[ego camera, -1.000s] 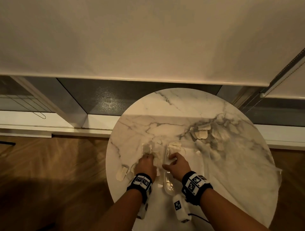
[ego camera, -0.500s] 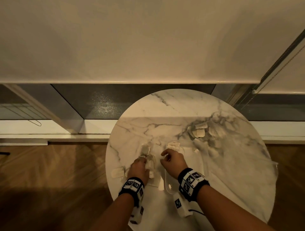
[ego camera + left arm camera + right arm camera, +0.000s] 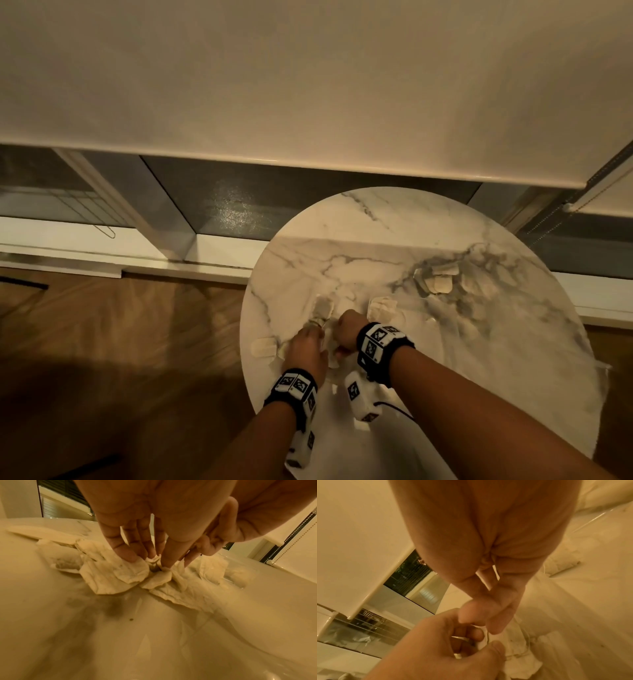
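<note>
A heap of pale, crumpled sachets (image 3: pixel 120 574) lies on the round marble table (image 3: pixel 376 233). My left hand (image 3: pixel 154 559) reaches down into the heap, its fingertips and thumb pinching one sachet at the middle. In the head view it (image 3: pixel 317 327) sits just left of my right hand (image 3: pixel 344 330). The right hand (image 3: pixel 481 623) is curled, thumb against forefinger, pinching the edge of the same bunch of sachets (image 3: pixel 518 646). Both hands touch over the heap.
A clear plastic tray (image 3: pixel 431 322) lies right of the hands, with a sachet (image 3: pixel 382 306) at its far end. More sachets (image 3: pixel 442 282) sit further back right, one (image 3: pixel 263 346) near the table's left edge. Wooden floor lies left, a window sill behind.
My right hand has left the clear tray and moved left to meet the left hand over the heap. The left hand stayed on the sachets.
</note>
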The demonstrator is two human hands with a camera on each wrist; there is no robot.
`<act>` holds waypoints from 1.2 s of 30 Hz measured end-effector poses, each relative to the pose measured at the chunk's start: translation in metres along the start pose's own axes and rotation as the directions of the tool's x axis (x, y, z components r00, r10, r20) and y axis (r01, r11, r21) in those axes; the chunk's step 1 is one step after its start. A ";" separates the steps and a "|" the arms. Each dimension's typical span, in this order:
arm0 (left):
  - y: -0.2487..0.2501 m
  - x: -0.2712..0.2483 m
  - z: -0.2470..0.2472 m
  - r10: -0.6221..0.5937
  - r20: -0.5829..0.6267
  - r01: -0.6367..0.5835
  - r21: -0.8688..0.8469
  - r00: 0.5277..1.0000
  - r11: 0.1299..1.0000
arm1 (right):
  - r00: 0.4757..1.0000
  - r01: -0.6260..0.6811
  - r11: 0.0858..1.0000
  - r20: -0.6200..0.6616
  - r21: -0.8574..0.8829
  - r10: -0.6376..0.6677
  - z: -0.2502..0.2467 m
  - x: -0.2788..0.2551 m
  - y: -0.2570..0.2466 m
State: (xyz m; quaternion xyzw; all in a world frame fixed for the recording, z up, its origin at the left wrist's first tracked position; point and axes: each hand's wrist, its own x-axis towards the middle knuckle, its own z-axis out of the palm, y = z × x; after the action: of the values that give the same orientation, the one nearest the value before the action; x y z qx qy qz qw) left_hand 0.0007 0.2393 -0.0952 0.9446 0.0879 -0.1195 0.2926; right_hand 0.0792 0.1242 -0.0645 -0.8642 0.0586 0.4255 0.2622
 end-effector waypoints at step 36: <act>0.096 -0.032 -0.016 0.018 0.063 0.042 -0.822 0.998 0.567 | 0.916 0.401 0.549 -0.301 0.734 -0.266 -0.042 -0.105 0.097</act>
State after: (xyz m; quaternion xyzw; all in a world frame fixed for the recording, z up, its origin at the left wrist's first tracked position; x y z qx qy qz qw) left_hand -0.0044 0.1675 -0.0228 0.6951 0.1305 -0.0972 0.7002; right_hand 0.0113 0.0073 -0.0025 -0.6875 0.0925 0.2307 0.6823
